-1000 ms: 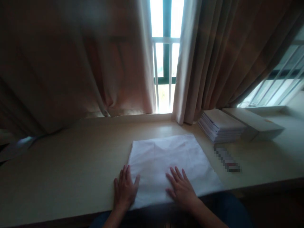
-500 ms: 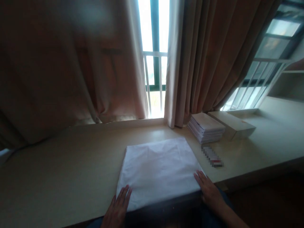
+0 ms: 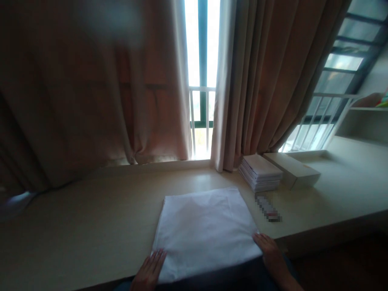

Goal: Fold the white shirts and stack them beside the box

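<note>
A folded white cloth (image 3: pixel 204 230) lies in front of me on the pale desk (image 3: pixel 91 226), its near edge reaching the desk's front edge. My left hand (image 3: pixel 150 268) rests on the near left corner of the cloth, fingers stretched out along it. At the right side, close to the near right corner, my right hand (image 3: pixel 271 254) touches the cloth's border with its fingers extended. Both thumbs are hidden. The folded layers show faintly along the left side, and the top has soft creases.
Behind and to the right stands a stack of folded white sheets (image 3: pixel 260 171) beside a pale box (image 3: pixel 295 171). A blurred-out oblong object (image 3: pixel 268 208) lies in front of the stack. Brown curtains (image 3: pixel 157 113) hang along the back, and a shelf (image 3: pixel 363 123) is at far right.
My right hand has shifted outward from the cloth's top to its right border. My left hand stays at the near left corner. The whole view has tilted slightly upward.
</note>
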{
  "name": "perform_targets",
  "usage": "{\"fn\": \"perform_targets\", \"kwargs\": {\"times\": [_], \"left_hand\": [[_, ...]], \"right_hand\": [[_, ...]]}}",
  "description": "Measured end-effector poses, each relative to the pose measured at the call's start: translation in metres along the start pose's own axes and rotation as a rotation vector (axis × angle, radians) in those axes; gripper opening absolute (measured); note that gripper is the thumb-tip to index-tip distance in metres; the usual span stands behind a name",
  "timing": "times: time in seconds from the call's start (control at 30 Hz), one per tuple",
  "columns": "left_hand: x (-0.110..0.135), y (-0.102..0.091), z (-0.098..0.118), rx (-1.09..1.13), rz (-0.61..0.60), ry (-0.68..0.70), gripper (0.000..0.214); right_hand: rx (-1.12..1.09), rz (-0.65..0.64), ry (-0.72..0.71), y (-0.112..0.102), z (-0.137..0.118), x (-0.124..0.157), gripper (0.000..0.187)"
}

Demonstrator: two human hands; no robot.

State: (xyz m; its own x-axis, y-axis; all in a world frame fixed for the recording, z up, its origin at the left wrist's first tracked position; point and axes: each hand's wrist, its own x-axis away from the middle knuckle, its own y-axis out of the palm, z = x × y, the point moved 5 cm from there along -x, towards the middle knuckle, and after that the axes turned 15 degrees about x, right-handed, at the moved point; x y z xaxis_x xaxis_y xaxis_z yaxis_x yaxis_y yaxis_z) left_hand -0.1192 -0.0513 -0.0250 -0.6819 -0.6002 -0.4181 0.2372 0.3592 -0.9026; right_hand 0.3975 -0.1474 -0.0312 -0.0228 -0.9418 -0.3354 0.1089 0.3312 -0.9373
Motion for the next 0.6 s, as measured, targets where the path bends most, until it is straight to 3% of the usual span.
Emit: {"fn": "perform_targets", "kwargs": {"times": [0.13,0.27,0.4,0.5,0.6], "left_hand": [[0.010,0.003,-0.010,0.158,-0.032,-0.033,0.070],[0.001,-0.014,-0.026,0.333,-0.069,-0.213,0.065],[-0.034,-0.055,-0.043,0.447,-0.033,-0.329,0.058],[-0.071,-0.094,-0.058,0.551,0.024,-0.382,0.049],[-0.111,-0.133,-0.073,0.674,0.004,-0.438,0.039]], "right_hand": [[-0.076,-0.013,0.012,-0.004,0.005,0.002,0.063],[-0.127,0.040,-0.038,-0.018,0.005,-0.002,0.059],[-0.161,0.017,-0.005,-0.054,0.005,-0.032,0.059],[-0.185,-0.045,0.046,-0.098,0.010,-0.068,0.052],[-0.262,-0.123,0.055,-0.147,0.017,-0.107,0.040]]}}
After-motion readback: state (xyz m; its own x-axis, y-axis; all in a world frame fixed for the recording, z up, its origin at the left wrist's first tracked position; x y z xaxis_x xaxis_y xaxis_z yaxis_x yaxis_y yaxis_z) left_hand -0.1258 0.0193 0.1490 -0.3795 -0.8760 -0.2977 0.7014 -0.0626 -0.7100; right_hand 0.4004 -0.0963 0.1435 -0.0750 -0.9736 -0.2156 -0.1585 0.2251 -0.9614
